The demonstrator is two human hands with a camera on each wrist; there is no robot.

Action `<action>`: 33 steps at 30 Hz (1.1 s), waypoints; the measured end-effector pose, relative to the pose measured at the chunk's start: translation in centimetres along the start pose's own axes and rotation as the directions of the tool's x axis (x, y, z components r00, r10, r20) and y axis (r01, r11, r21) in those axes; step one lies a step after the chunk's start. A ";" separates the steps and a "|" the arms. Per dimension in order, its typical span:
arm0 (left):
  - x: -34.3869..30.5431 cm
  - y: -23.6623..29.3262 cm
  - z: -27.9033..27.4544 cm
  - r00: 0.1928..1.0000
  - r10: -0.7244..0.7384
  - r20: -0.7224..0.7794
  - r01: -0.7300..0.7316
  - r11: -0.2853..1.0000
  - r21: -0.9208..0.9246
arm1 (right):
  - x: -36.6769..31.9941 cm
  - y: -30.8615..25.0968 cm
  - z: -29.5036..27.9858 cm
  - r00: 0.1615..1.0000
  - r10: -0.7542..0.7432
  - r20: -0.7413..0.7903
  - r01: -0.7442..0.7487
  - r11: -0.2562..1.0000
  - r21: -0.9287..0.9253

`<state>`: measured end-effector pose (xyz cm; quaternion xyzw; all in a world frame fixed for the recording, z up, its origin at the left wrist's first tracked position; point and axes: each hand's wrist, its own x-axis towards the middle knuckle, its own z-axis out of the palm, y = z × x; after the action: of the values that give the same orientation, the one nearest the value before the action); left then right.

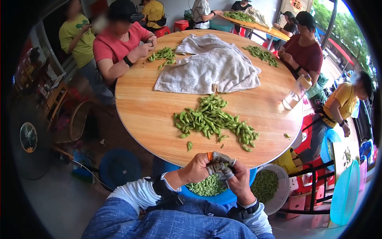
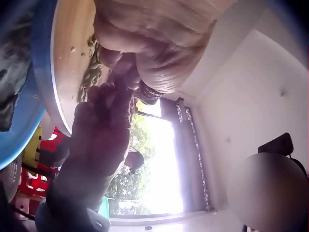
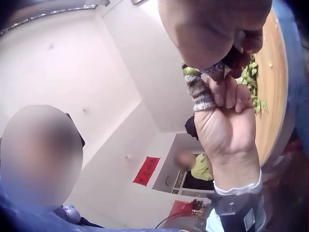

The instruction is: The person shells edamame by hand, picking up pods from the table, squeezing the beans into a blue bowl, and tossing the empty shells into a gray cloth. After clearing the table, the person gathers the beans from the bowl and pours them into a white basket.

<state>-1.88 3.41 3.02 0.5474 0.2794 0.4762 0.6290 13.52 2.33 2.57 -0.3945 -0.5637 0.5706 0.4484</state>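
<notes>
Both hands meet at the table's near edge in the head view, above a blue basin (image 1: 251, 175) of shelled green beans (image 1: 207, 186). Grey, stained coverings wrap several fingers. The left hand (image 1: 193, 170) has its fingers curled, and the right hand (image 1: 240, 181) meets it fingertip to fingertip. A bit of green pod (image 3: 191, 71) shows at the left hand's (image 3: 229, 128) wrapped fingertip, beside the curled right hand (image 3: 217, 31); most of it is hidden between the fingers. Just beyond lies a pile of green pods (image 1: 209, 121) on the round wooden table (image 1: 143, 115).
A light towel (image 1: 215, 65) covers the table's middle, with a bottle (image 1: 296, 92) at the right. People sit around with smaller pod piles (image 1: 260, 55). A white basket (image 1: 278, 195) of pods stands right of the basin; another blue basin (image 1: 119, 169) is at the left.
</notes>
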 end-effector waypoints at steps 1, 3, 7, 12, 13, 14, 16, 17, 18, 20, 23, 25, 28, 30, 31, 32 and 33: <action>-0.3 0.0 -0.1 0.999 -0.045 -0.030 0.042 0.996 -0.079 | -0.1 0.3 -0.6 0.995 -0.100 -0.007 0.092 0.946 -0.311; -0.9 -0.2 -0.6 0.971 -0.234 0.044 0.237 0.937 -0.256 | -0.1 -0.8 -1.1 0.927 -0.370 0.067 0.324 0.696 -0.641; -0.4 1.2 -1.0 0.732 -0.625 0.271 0.681 0.654 -0.329 | 0.3 -2.1 -1.5 0.835 -0.493 0.245 0.453 0.362 -0.815; -0.6 -0.4 -1.2 0.723 -0.557 0.410 0.690 0.552 -0.468 | 0.0 -1.8 -1.5 0.876 -0.450 0.174 0.386 0.437 -0.812; -0.7 -0.6 -1.4 0.750 -0.545 0.374 0.661 0.606 -0.443 | -0.3 -1.9 -1.5 0.948 -0.316 0.031 0.244 0.663 -0.708; -0.9 -0.7 -1.4 0.778 -0.530 0.338 0.629 0.656 -0.417 | -0.8 -2.1 -1.5 0.986 -0.143 -0.080 0.076 0.832 -0.549; -1.1 -0.7 -0.3 0.958 -0.265 0.109 0.267 0.964 -0.010 | -1.6 -1.8 -1.8 0.987 0.121 -0.102 -0.139 0.973 -0.186; -1.1 -0.7 0.1 0.995 -0.078 0.056 0.063 0.971 0.232 | -1.9 -1.3 -2.2 0.983 0.178 -0.044 -0.179 0.984 -0.020; -1.3 -0.6 -0.1 0.995 -0.011 0.100 -0.038 0.882 0.470 | -2.1 -1.1 -2.4 0.974 0.224 0.020 -0.225 0.964 0.144; -1.4 -0.3 -0.8 0.969 0.081 0.234 -0.241 0.521 0.819 | -2.5 -1.7 -2.3 0.964 0.250 0.092 -0.263 0.948 0.181; -1.2 1.1 -0.1 0.966 0.075 0.247 -0.257 0.377 0.890 | -2.7 -2.2 -1.7 0.954 0.265 0.138 -0.290 0.935 0.206; -1.2 2.0 0.4 0.968 0.035 0.248 -0.245 0.330 0.912 | -2.8 -2.0 -1.5 0.956 0.260 0.136 -0.287 0.928 0.239; -1.2 2.3 0.8 0.968 -0.003 0.251 -0.239 0.294 0.925 | -2.9 -1.7 -1.4 0.959 0.250 0.132 -0.276 0.927 0.253; -1.2 2.2 1.0 0.964 0.053 0.259 -0.263 0.277 0.924 | -2.9 -1.5 -1.4 0.962 0.240 0.132 -0.266 0.934 0.237; -1.2 2.3 1.1 0.966 0.042 0.256 -0.258 0.268 0.928 | -2.8 -1.4 -1.5 0.963 0.235 0.132 -0.260 0.940 0.223; -1.2 2.4 1.2 0.967 0.032 0.253 -0.253 0.259 0.932 | -2.8 -1.4 -1.5 0.964 0.229 0.133 -0.253 0.945 0.208; -1.2 2.6 1.2 0.968 0.022 0.250 -0.247 0.249 0.936 | -2.8 -1.4 -1.5 0.964 0.230 0.131 -0.254 0.944 0.212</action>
<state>-2.03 1.64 5.58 0.8793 0.4028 0.2074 0.1465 15.83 0.02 3.69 -0.3769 -0.4647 0.7017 0.3869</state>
